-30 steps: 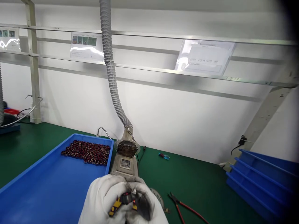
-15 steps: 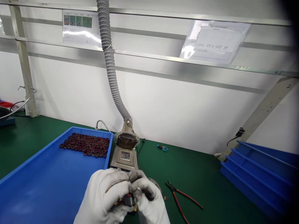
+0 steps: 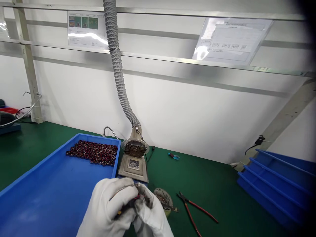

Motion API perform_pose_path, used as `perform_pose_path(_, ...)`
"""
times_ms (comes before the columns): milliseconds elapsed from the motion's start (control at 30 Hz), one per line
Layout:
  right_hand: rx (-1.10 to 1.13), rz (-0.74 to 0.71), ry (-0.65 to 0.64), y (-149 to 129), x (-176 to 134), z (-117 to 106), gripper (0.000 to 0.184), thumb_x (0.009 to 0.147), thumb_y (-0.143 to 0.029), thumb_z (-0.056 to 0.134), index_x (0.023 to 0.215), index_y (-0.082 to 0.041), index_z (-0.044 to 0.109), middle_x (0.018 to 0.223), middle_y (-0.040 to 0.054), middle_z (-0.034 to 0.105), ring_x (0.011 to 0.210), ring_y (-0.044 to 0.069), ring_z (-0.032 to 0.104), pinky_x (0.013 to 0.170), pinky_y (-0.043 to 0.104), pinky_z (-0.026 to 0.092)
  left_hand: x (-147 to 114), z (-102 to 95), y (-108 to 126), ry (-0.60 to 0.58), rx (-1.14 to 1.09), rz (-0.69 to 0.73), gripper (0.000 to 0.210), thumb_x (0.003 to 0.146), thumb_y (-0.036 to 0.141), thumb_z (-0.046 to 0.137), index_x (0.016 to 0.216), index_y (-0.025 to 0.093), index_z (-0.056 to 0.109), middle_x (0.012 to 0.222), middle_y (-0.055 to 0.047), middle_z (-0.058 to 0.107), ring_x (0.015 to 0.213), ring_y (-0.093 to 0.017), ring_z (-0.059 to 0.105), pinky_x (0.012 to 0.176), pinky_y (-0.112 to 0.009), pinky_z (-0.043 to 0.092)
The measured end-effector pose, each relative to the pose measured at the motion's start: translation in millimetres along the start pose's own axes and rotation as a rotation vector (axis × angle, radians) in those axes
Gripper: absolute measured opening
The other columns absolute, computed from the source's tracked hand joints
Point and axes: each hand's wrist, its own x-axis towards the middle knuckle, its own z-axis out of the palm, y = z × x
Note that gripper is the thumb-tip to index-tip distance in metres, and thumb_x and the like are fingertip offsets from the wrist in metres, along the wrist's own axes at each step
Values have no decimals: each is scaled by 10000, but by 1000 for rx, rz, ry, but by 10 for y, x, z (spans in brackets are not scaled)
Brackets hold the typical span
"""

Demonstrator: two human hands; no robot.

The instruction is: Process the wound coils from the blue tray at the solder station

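Green bench [image 3: 212,184] is lying under your work: L hand [image 3: 108,207] and R hand [image 3: 150,214] are both clenching a small dark part [image 3: 134,201] just in front of the solder pot [image 3: 133,166]. Keep gripping w/ fingertips only, holding the part steady and its red leads clear of the glove fabric.

One head-worn camera looks forward and slightly down across the green worktop [image 3: 202,184] toward its far edge and the white wall [image 3: 187,112], sitting close above the near edge; no second view overlaps.
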Motion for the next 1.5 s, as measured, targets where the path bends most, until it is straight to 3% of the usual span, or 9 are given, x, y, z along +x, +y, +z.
perform_pose_path(200,-15,-2,24,-88,22,-49,312,573,-288,841,828,-207,682,864,70,670,835,237,627,787,331,514,-111,23,-71,-152,-365,-228,252,841,228,526,1086,275,558,1112,-43,614,997,-172,590,834,-279,522)
perform_pose_path(433,59,241,-152,-130,104,-212,217,626,-245,796,792,-169,678,809,50,679,804,207,638,732,307,536,-63,-61,-115,137,-593,-530,181,814,280,520,722,208,659,862,-62,675,882,-214,622,756,-282,528)
perform_pose_path(567,80,256,-140,-172,134,-293,85,758,-269,679,789,-191,672,827,8,681,865,154,628,803,270,503,-28,-142,-46,43,-623,-744,323,658,212,678,981,221,661,1059,-71,645,997,-267,591,791,-326,530)
perform_pose_path(633,94,266,-165,-129,162,-304,86,755,-271,675,792,-193,668,834,2,680,912,168,616,835,296,491,-15,-123,25,-76,-625,-747,525,578,138,708,1081,262,622,1109,-53,630,1027,-276,576,844,-357,510)
perform_pose_path(767,149,233,-186,46,197,-289,237,635,-359,770,778,-198,673,809,31,680,896,226,622,829,344,497,-25,-21,85,-167,-558,-661,413,635,112,656,1001,301,633,1103,-21,633,1021,-220,585,925,-330,456)
perform_pose_path(1000,113,183,-170,57,102,-203,318,614,-281,811,877,-172,669,844,63,671,788,215,634,752,336,519,-54,6,-78,0,-641,-352,192,822,417,537,858,286,672,892,2,702,901,-166,620,864,-227,457)
perform_pose_path(1167,119,220,-203,-65,166,-254,188,656,-238,780,801,-179,675,786,36,682,664,168,646,624,276,540,-50,-83,-105,212,-774,-610,178,777,418,592,744,269,684,802,13,696,827,-162,634,745,-186,504)
perform_pose_path(1300,223,275,-233,-105,234,-305,90,713,-239,734,773,-207,674,748,-11,686,657,128,652,623,224,537,-34,-125,-74,-76,-675,-755,141,717,194,638,821,271,692,989,-3,676,908,-159,627,791,-170,488)
perform_pose_path(1500,266,326,-257,-50,204,-241,137,691,-221,756,783,-185,661,727,9,681,685,164,655,642,263,553,-46,-110,-31,-49,-592,-400,230,736,103,529,854,263,645,898,-4,664,932,-168,588,819,-230,482)
